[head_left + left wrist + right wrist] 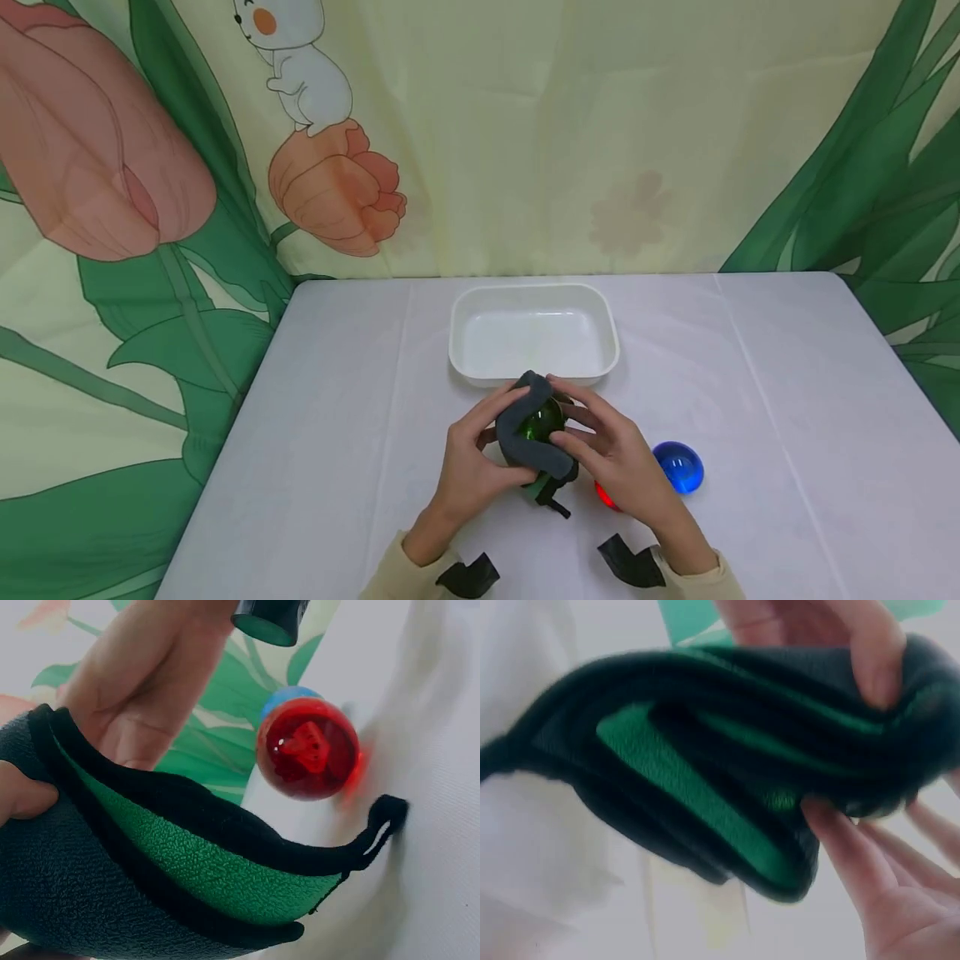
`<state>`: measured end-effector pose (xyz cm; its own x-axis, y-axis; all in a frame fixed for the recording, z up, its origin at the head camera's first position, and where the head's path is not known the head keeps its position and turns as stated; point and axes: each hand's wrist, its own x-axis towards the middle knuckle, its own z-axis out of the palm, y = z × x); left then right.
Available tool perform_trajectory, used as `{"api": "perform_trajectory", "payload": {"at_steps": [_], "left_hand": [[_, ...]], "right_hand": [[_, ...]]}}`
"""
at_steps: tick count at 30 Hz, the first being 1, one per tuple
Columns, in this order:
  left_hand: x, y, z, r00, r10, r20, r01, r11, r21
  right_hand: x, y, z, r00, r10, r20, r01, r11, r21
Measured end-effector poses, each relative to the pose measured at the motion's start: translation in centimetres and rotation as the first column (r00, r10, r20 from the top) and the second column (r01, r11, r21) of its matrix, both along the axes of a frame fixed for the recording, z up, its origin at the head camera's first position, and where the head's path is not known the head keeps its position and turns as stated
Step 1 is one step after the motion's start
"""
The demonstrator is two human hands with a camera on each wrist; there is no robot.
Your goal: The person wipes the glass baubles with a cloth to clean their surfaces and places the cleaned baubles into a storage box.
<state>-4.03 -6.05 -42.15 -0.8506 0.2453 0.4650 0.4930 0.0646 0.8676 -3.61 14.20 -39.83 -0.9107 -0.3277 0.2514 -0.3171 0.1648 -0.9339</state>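
Observation:
Both hands meet over the table in front of the white tray, around a folded cleaning cloth (513, 425). The cloth is dark grey outside and green inside, with black edging and a hanging loop (386, 825). A green glass ball (542, 422) shows in its fold. My left hand (468, 454) grips the cloth from the left, thumb below and fingers above. From the right, my right hand (618, 446) curls its fingers and thumb round the green ball, its fingertips at the cloth. The ball is mostly hidden in the right wrist view.
A white rectangular tray (459, 333) stands at the back of the white-covered table. A red ball (307, 748), partly under my right hand in the head view, and a blue ball (678, 467) lie to the right. Behind hangs a printed floral curtain (525, 125).

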Motion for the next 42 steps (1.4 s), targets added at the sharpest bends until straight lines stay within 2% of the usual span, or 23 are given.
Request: {"api": "perform_trajectory", "payload": {"at_steps": [5, 9, 12, 16, 21, 25, 28, 35, 39, 42], "left_hand": [[0.2, 0.1, -0.1, 0.999, -0.032, 0.015, 0.032, 0.999, 0.023], [0.4, 0.2, -0.1, 0.999, -0.032, 0.021, 0.031, 0.999, 0.037], [0.5, 0.4, -0.2, 0.999, -0.031, 0.032, 0.03, 0.998, 0.051], [0.5, 0.4, -0.1, 0.996, -0.051, 0.073, 0.045, 0.995, 0.09], [0.5, 0.1, 0.2, 0.989, -0.095, 0.117, 0.08, 0.989, 0.121], [0.5, -0.1, 0.4, 0.992, -0.089, 0.092, 0.084, 0.995, 0.055], [0.5, -0.2, 0.6, 0.995, -0.078, 0.068, 0.078, 0.997, 0.009], [0.4, -0.2, 1.1, 0.993, -0.085, 0.082, 0.087, 0.996, -0.016], [0.2, -0.1, 1.1, 0.997, -0.06, 0.054, 0.06, 0.998, -0.003], [0.0, 0.0, 1.0, 0.999, -0.033, 0.026, 0.032, 0.999, 0.02]], "right_hand": [[0.4, 1.2, -0.1, 0.998, 0.03, -0.054, -0.03, 1.0, 0.002], [0.5, 1.8, -0.2, 0.989, 0.058, -0.134, -0.049, 0.996, 0.07], [0.5, 2.0, -0.4, 0.983, 0.058, -0.175, -0.034, 0.99, 0.138], [0.2, 2.0, -0.5, 0.978, 0.067, -0.198, -0.036, 0.987, 0.155], [0.1, 1.7, -0.5, 0.985, 0.072, -0.159, -0.055, 0.992, 0.11], [0.0, 1.5, -0.4, 0.986, 0.075, -0.148, -0.071, 0.997, 0.028], [-0.1, 1.4, -0.3, 0.992, 0.064, -0.107, -0.066, 0.998, -0.018], [0.0, 1.5, 0.2, 0.997, 0.0, 0.075, 0.001, 1.0, -0.013], [0.0, 1.6, 0.4, 0.994, -0.002, 0.11, 0.003, 1.0, -0.006], [-0.1, 1.5, 0.5, 0.996, 0.008, 0.088, -0.008, 1.0, 0.002]]}}
